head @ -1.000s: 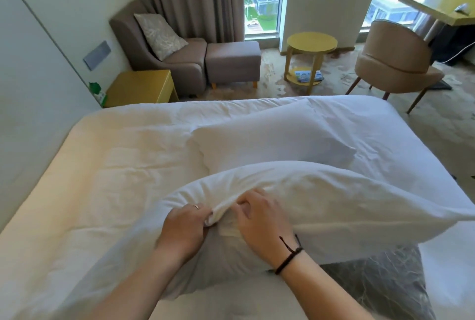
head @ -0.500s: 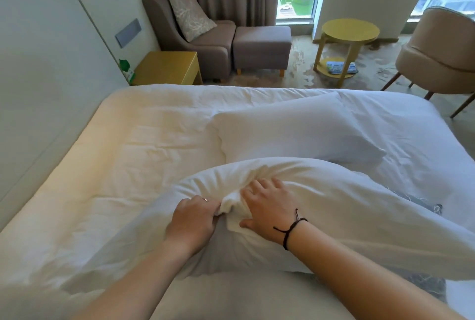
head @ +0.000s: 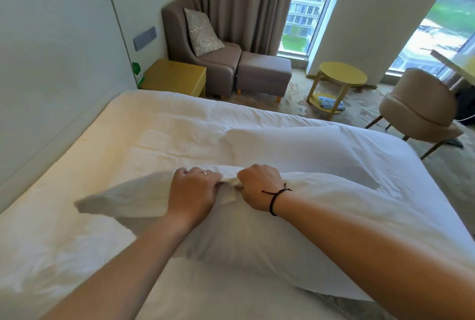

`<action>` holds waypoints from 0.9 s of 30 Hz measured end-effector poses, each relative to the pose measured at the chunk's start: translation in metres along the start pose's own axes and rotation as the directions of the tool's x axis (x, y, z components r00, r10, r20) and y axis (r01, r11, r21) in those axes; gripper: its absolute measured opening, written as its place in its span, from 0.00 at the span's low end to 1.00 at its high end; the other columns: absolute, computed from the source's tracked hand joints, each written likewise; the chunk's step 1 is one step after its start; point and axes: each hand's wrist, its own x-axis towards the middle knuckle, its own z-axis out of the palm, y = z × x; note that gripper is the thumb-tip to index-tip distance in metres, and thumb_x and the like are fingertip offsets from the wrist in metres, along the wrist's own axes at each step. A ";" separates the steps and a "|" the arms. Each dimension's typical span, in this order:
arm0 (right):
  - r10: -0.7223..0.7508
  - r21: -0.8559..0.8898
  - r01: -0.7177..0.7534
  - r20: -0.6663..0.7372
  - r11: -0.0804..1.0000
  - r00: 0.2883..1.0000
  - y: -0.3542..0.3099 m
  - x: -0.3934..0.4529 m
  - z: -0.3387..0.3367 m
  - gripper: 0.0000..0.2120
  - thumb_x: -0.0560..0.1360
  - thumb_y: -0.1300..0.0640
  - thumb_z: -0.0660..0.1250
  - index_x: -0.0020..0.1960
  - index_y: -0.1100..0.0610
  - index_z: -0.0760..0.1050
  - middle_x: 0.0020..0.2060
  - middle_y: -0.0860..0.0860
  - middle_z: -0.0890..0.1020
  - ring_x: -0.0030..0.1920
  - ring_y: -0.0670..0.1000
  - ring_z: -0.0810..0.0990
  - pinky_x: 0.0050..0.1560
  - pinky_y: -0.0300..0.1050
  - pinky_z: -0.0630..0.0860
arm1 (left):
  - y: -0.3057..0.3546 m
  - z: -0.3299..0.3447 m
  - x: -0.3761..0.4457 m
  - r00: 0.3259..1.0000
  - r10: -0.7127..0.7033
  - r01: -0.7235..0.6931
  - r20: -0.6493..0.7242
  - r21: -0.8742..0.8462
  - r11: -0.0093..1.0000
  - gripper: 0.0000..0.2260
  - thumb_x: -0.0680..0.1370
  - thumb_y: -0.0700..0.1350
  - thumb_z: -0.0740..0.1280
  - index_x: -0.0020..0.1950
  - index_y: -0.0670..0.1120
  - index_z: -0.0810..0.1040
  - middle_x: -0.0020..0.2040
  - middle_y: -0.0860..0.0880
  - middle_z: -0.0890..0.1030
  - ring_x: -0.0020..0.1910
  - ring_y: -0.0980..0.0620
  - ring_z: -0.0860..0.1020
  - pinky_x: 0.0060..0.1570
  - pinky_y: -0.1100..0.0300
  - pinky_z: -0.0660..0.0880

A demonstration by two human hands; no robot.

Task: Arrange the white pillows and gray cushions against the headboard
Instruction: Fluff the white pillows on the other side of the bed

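Both hands gripping one white pillow, mid-placement.

Left hand [head: 194, 191] and right hand [head: 257, 186] each clenched on a bunched fold at the top edge of the near pillow [head: 257, 237], on the bed [head: 77, 165]. Next, probably: carrying it to the headboard, out of view. Counted: two white pillows, second pillow [head: 295, 147] just behind; gray cushion [head: 341, 305] barely visible beneath.

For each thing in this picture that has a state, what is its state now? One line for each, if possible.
Left hand: grips bunched fabric of the near pillow.
Right hand: grips the same fabric.
Near pillow: on the bed, its top edge bunched.
Far pillow: lying flat, untouched.
Gray cushion: mostly hidden under the near pillow.
Curtain: drawn aside, window uncovered.
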 end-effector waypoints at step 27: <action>0.481 0.721 -0.599 0.410 0.349 0.775 -0.277 0.166 0.025 0.05 0.76 0.62 0.61 0.50 0.55 0.74 0.38 0.53 0.75 0.36 0.53 0.73 0.34 0.45 0.73 | -0.260 -0.099 -0.155 0.722 -0.521 0.534 0.456 0.113 0.838 0.36 0.75 0.71 0.54 0.76 0.53 0.59 0.72 0.47 0.69 0.67 0.43 0.70 0.63 0.44 0.68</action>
